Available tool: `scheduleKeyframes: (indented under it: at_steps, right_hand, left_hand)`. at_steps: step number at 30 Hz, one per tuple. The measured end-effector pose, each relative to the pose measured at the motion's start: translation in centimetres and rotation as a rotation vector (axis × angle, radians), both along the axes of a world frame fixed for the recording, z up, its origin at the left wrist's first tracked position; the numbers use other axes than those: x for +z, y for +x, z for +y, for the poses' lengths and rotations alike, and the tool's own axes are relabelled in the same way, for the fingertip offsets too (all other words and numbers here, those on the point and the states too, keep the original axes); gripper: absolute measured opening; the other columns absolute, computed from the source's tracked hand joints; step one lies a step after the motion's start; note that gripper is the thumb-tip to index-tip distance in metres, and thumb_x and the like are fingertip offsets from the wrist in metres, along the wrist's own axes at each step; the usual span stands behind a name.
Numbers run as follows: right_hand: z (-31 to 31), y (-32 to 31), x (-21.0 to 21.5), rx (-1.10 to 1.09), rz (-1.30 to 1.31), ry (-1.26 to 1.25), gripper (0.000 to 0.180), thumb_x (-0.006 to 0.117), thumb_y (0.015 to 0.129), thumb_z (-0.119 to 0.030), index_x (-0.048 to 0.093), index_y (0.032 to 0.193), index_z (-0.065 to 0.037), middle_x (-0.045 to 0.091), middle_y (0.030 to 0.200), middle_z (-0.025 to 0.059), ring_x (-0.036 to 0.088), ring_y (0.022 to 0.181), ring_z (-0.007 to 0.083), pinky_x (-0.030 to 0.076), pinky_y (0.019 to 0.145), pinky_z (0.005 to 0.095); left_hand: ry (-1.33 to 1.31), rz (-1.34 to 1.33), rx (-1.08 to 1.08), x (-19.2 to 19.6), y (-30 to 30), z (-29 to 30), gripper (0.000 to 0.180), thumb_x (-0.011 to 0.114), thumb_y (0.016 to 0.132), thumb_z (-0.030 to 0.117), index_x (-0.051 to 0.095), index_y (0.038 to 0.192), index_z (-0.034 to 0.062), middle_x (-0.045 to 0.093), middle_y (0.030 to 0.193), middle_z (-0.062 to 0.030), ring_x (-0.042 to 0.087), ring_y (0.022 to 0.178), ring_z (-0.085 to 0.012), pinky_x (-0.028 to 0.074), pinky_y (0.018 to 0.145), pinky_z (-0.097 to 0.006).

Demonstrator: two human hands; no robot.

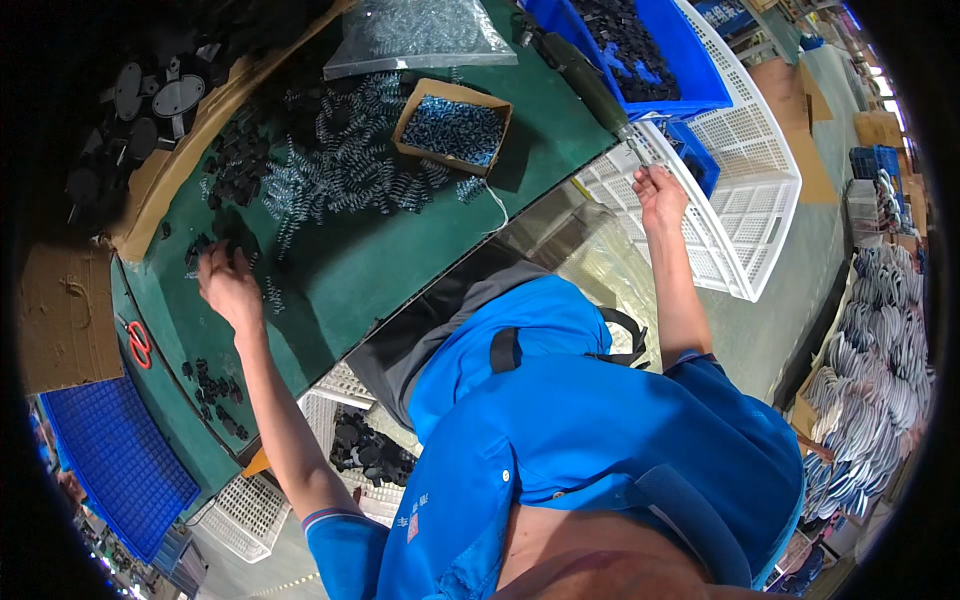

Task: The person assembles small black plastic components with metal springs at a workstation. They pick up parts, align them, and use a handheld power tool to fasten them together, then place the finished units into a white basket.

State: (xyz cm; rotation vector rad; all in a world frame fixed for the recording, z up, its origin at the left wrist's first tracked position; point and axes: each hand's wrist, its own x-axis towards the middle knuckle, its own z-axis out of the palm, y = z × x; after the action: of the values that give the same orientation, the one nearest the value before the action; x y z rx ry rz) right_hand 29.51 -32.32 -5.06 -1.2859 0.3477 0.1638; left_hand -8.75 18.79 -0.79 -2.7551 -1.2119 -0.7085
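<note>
Pickup judged underway | left hand (230, 287) curled over black parts (193, 257) on green table (395, 265), right hand (661, 199) at tool tip (624, 134); holds can't be told | fine pinch seemingly called for next

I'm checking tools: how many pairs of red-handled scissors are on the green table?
1. The red-handled scissors lie on the flat green tabletop, left of the left hand; others could be hidden.

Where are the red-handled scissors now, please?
In the head view, the red-handled scissors lie at left on the green table, near the blue tray.
</note>
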Motion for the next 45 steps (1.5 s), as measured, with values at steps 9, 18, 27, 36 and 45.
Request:
scheduleKeyframes:
  at_steps: [9, 18, 27, 36, 45]
  right_hand:
    - [-1.7, 1.3, -5.0, 0.139, -0.213, 0.084, 0.012, 0.057, 0.092, -0.004, 0.062, 0.100, 0.004, 0.069, 0.091, 0.0180, 0.065, 0.086, 0.0269, 0.051, 0.077, 0.0357]
    - [-0.8, 0.6, -3.3, 0.061, -0.335, -0.145, 0.008, 0.060, 0.094, -0.002, 0.060, 0.099, 0.004, 0.067, 0.088, 0.0139, 0.068, 0.078, 0.0210, 0.058, 0.075, 0.0327]
    - [-1.9, 3.4, -2.1, 0.107, -0.368, -0.618, 0.031, 0.063, 0.096, -0.018, 0.059, 0.118, 0.004, 0.067, 0.108, 0.0123, 0.067, 0.092, 0.0196, 0.054, 0.076, 0.0300]
    - [7.2, 0.8, 7.4, 0.303, -0.571, -0.495, 0.023, 0.055, 0.098, -0.008, 0.061, 0.116, 0.004, 0.067, 0.111, 0.0120, 0.066, 0.092, 0.0159, 0.051, 0.072, 0.0247]
    - [15.2, -5.3, 10.1, 0.687, -0.634, -0.389, 0.016, 0.055, 0.095, 0.003, 0.064, 0.108, 0.004, 0.067, 0.101, 0.0120, 0.066, 0.079, 0.0140, 0.052, 0.067, 0.0227]
  left_hand:
    - [-1.119, -1.046, -0.152, 3.6, 3.0, -12.4, 0.039, 0.061, 0.093, 0.007, 0.056, 0.130, -0.0034, 0.065, 0.113, -0.0117, 0.068, 0.092, -0.0215, 0.056, 0.076, -0.032]
    - [-1.197, -1.103, -0.250, 1.3, 2.2, -12.9, 0.026, 0.061, 0.092, 0.002, 0.063, 0.117, -0.0005, 0.068, 0.106, -0.0095, 0.067, 0.093, -0.0172, 0.054, 0.077, -0.029]
    - [-1.228, -1.020, 0.006, 3.7, 3.4, -5.1, 0.020, 0.048, 0.093, 0.003, 0.057, 0.110, 0.0012, 0.062, 0.091, -0.0072, 0.066, 0.066, -0.0143, 0.047, 0.049, -0.023]
    - [-0.334, -0.299, 0.346, 8.5, 13.5, 15.6, 0.048, 0.077, 0.075, 0.029, 0.058, 0.108, -0.0003, 0.065, 0.114, -0.0195, 0.063, 0.103, -0.0339, 0.053, 0.086, -0.042]
    - [-0.257, 0.195, 0.434, 4.8, 16.5, 20.3, 0.060, 0.074, 0.075, 0.057, 0.067, 0.109, 0.0081, 0.068, 0.114, -0.0152, 0.066, 0.106, -0.0312, 0.055, 0.087, -0.041]
